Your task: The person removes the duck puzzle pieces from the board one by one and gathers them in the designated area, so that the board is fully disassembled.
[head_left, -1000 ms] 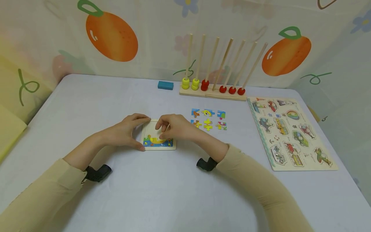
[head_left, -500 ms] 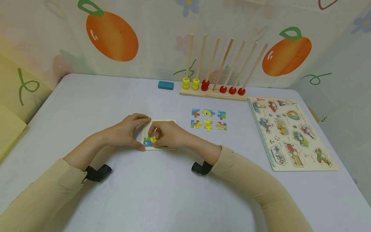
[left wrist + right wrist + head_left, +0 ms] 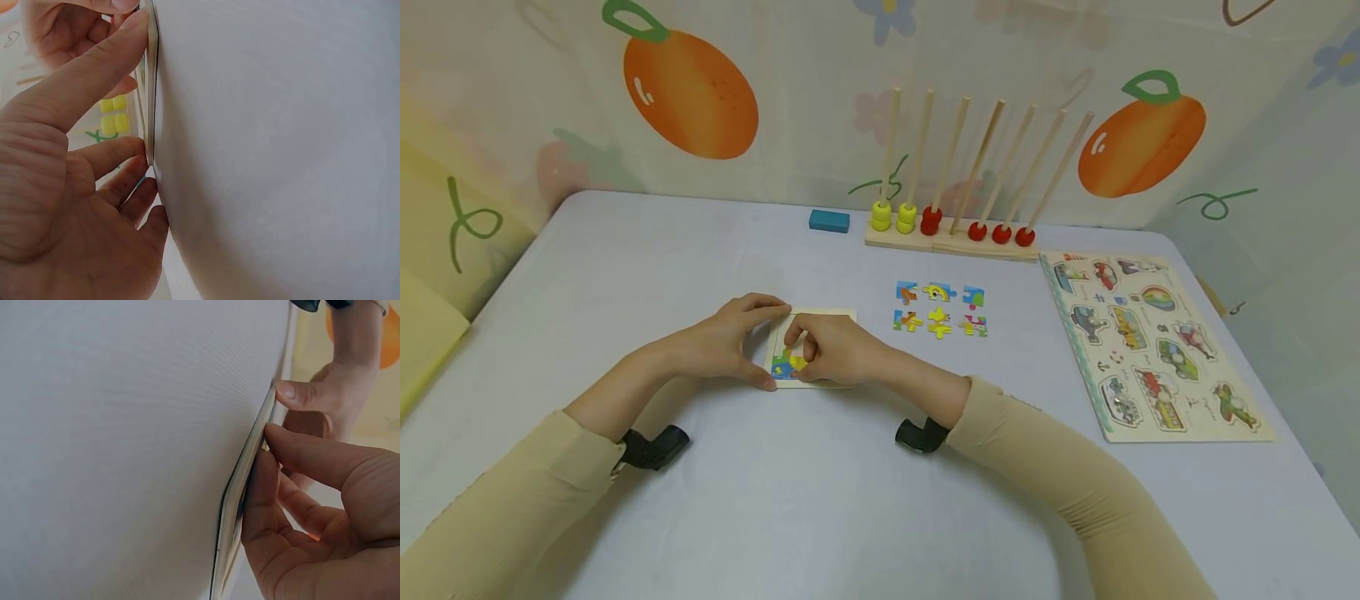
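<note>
Play area, apparently: fruit-print backdrop (image 3: 820,108), white table (image 3: 790,500), bead stacker (image 3: 951,243), vehicle puzzle board (image 3: 1150,350), jigsaw pieces (image 3: 938,323).

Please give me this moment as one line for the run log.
left hand: holds puzzle frame at left side | right hand: fingers curled over frame, grip unclear | six loose pieces: right of frame

White table (image 3: 790,500) — tray (image 3: 780,340), pieces (image 3: 938,323), block (image 3: 829,221), abacus (image 3: 917,242), board (image 3: 1138,350)

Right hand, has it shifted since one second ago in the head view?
Yes. Measured against the small tray, which stays put, the right hand has moved to the left and nearer the person.
</note>
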Tool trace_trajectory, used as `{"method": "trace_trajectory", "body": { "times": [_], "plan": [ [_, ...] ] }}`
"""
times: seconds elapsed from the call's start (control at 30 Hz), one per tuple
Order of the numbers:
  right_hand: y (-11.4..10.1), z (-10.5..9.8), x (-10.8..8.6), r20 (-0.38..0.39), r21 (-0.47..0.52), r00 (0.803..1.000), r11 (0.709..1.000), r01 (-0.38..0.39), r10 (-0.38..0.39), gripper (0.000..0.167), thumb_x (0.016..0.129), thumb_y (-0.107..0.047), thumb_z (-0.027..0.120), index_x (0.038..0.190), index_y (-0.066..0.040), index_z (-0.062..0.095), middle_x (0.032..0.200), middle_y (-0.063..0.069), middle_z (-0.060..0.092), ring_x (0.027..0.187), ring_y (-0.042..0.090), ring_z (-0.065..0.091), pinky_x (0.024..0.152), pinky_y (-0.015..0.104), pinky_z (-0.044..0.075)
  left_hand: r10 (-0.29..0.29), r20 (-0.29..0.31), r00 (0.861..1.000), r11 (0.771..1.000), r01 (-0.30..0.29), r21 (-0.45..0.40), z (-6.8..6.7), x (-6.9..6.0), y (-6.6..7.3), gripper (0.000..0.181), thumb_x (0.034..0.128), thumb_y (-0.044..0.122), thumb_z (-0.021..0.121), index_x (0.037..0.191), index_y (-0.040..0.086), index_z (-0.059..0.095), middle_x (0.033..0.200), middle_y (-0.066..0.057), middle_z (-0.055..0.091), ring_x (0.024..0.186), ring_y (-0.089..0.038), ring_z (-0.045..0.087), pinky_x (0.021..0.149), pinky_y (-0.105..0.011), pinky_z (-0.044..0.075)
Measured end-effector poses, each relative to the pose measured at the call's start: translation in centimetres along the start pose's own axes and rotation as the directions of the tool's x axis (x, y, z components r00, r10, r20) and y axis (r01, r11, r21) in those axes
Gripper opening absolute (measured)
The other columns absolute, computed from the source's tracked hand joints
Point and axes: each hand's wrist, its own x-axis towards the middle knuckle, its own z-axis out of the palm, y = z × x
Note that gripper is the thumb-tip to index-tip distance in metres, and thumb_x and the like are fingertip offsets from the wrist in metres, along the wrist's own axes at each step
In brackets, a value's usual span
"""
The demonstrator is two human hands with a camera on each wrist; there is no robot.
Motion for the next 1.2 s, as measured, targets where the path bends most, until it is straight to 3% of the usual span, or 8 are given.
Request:
{"method": "trace_trajectory", "body": {
  "times": [0.6, 1.0, 1.2],
  "plan": [
    [-0.16, 0.19, 0.08, 0.008, -0.010, 0.999, 0.999, -0.032, 0.032, 0.033, 0.086, -0.008, 0.075, 0.116, -0.007, 0.061, 0.086, 0.001, 0.055, 0.081, 0.012, 0.051, 0.071, 0.015, 0.039, 0.005, 0.002, 1.000, 1.000, -0.005, 0.004, 0.10, 0.06, -0.20, 0.096, 0.0741, 0.031, 0.085, 0.151, 0.003, 0.036, 0.156, -0.016, 0.028, 0.147, -0.040, 0.021, 0.117, -0.063, 0.025],
    [-0.32, 0.22, -0.10, 0.006, -0.005, 1.000, 1.000, -0.015, 0.015, 0.029, 0.085, -0.006, 0.075, 0.110, -0.009, 0.060, 0.089, 0.003, 0.058, 0.079, 0.012, 0.051, 0.071, 0.015, 0.040, -0.005, 0.002, 1.000, 1.000, 0.005, 0.003, 0.10, 0.18, -0.50, 0.097, 0.0736, 0.028, 0.086, 0.152, 0.003, 0.034, 0.157, -0.015, 0.027, 0.148, -0.039, 0.019, 0.118, -0.062, 0.023],
    [-0.53, 0.28, -0.16, 0.006, -0.022, 0.999, 0.999, -0.046, 0.046, 0.038, 0.087, -0.008, 0.074, 0.120, -0.005, 0.058, 0.091, 0.003, 0.058, 0.077, 0.011, 0.051, 0.072, 0.016, 0.040, -0.001, -0.002, 1.000, 1.000, 0.001, 0.002, 0.11, 0.16, -0.38, 0.097, 0.0732, 0.029, 0.086, 0.151, 0.002, 0.035, 0.157, -0.015, 0.028, 0.147, -0.040, 0.020, 0.118, -0.063, 0.023]
  ]
}}
